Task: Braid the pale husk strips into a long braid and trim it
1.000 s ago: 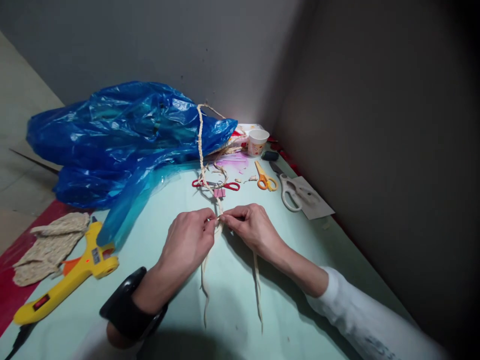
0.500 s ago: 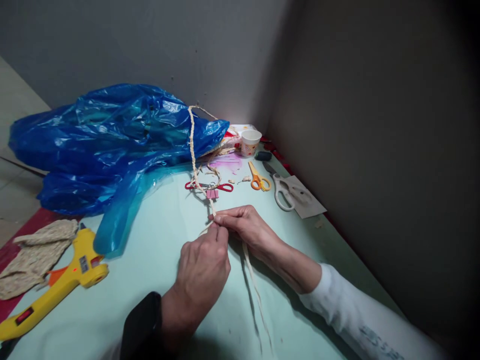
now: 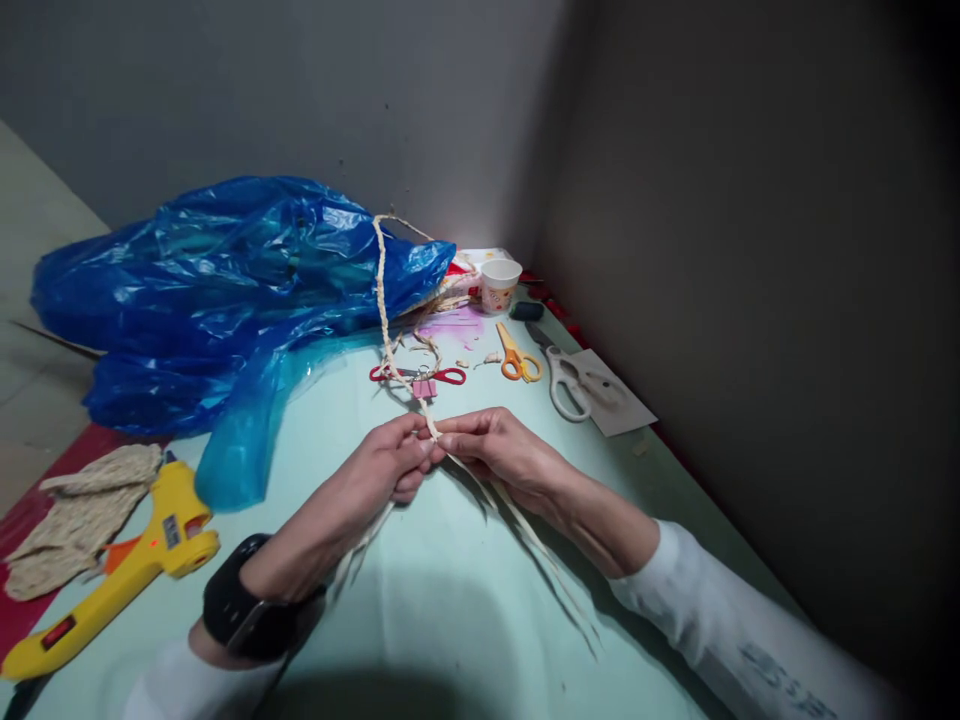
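A pale braided cord [image 3: 382, 290] runs from the blue bag down through a pink binder clip [image 3: 424, 388] toward me. Just below the clip, my left hand [image 3: 401, 455] pinches the cord's end between thumb and fingers. Close against it, my right hand [image 3: 491, 442] is closed on the same cord with thumb and forefinger. Loose strands [image 3: 551, 565] trail out under my right hand, and others hang blurred below my left. Red-handled scissors [image 3: 452, 376] lie behind the clip.
A blue plastic bag [image 3: 225, 290] fills the back left. At the left lie a yellow glue gun [image 3: 161, 520] and a woven piece [image 3: 86, 510]. Orange scissors [image 3: 517, 360], grey scissors [image 3: 566, 390], a card [image 3: 619, 400], a paper cup [image 3: 500, 288] and a dark spool [image 3: 526, 311] sit near the right wall.
My left hand has turned over, its thumb now showing on top, and its wrist has swung left. Strands now trail below both hands. My right hand stays nearly in place.
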The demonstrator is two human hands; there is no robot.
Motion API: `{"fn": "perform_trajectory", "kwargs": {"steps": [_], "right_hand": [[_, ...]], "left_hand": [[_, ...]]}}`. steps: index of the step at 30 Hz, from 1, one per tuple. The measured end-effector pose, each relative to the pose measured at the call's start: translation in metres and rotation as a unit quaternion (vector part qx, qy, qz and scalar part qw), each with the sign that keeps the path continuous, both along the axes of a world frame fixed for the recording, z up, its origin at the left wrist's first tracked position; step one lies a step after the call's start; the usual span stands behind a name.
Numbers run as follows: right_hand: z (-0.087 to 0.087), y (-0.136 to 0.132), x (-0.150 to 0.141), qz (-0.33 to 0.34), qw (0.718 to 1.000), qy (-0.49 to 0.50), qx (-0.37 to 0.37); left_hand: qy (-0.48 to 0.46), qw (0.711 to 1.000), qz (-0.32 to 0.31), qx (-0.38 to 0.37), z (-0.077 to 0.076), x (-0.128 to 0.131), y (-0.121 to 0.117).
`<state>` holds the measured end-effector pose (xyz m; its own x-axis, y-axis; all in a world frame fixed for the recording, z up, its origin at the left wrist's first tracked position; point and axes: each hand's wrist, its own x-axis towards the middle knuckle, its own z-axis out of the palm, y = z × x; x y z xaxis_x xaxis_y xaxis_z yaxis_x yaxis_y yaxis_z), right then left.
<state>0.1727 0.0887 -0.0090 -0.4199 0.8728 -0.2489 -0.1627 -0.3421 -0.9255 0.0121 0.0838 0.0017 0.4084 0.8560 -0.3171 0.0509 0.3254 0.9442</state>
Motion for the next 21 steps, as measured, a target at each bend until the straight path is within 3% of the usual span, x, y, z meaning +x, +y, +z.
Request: {"fn": "perform_trajectory", "kwargs": {"steps": [3,7,11,15,21], "right_hand": [[0.001,0.0,0.0,-0.003,1.0,-0.022,-0.006],[-0.001,-0.001,-0.002,0.024,0.999,-0.002,0.026],[-0.009,-0.001,-0.003,-0.027,0.994,-0.081,0.066],[-0.011,-0.002,0.0,-0.022,0.978,-0.155,0.14],[0.008,-0.008,0.003,0.013,0.926,-0.279,0.253]], "left_hand": [[-0.002,0.998,0.035,-0.044,-0.001,0.001,0.001],[0.012,0.997,0.067,-0.031,-0.005,0.001,0.001],[0.034,0.997,0.067,-0.02,-0.01,0.0,0.0],[0.053,0.995,0.089,-0.001,-0.013,0.001,-0.001],[0.053,0.991,0.126,0.015,-0.017,0.003,-0.005]]}}
